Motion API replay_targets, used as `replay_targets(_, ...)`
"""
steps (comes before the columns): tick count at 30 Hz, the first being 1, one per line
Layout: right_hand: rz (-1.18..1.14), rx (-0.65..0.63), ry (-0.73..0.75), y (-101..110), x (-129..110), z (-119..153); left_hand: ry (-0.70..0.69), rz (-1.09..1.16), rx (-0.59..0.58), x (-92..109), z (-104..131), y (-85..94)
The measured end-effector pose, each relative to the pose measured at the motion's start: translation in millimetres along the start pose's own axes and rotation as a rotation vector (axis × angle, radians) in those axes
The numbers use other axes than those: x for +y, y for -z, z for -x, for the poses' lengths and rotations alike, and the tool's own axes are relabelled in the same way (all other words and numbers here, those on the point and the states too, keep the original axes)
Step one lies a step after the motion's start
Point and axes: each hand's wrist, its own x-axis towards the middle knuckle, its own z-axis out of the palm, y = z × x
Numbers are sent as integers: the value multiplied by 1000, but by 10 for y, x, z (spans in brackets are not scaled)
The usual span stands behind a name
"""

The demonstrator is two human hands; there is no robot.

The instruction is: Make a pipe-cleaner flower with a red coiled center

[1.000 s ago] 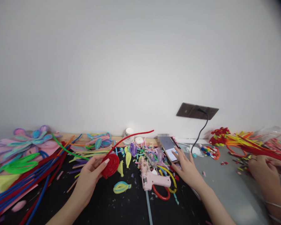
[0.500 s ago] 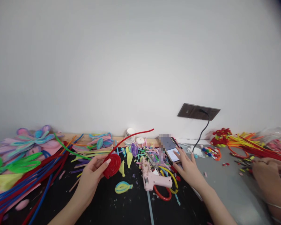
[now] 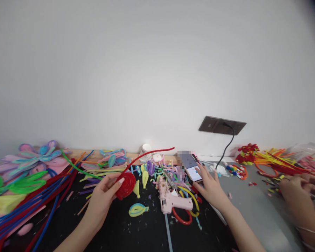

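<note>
Pinched between the thumb and fingers of my left hand (image 3: 105,190) is a red pipe-cleaner coil (image 3: 127,185), wound into a flat spiral. Its loose end rises and curves off to the right. My right hand (image 3: 210,183) is open, fingers spread over the lower part of a phone (image 3: 193,170) that lies lit on the table; whether a fingertip presses the screen I cannot tell. Between my hands lies a pink glue gun (image 3: 177,202) with a glue stick sticking out of its back. A yellow and blue pipe-cleaner loop (image 3: 138,209) rests left of it.
Bundled red and blue pipe cleaners (image 3: 39,206) and fluffy flowers (image 3: 39,154) cover the left side. Cut scraps and red-and-yellow-handled scissors (image 3: 185,221) surround the glue gun. A black cord (image 3: 227,148) runs down from a wall socket (image 3: 222,125). At right, another person's hands (image 3: 299,190) work.
The loose end of the red pipe cleaner has dipped slightly and shifted right. My hands stay nearly still. The other person's hands at the right have moved a little.
</note>
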Motion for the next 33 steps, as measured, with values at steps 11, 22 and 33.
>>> replay_targets(11, -32, -114, 4, 51, -62, 35, -3, -12, 7, -9, -24, -7)
replay_targets(22, 72, -37, -24, 4, -6, -133, 8, 19, 9, -21, -27, 11)
replay_targets(33, 40, -111, -69, 35, -25, -180, -8, 13, 14, -7, -12, 5)
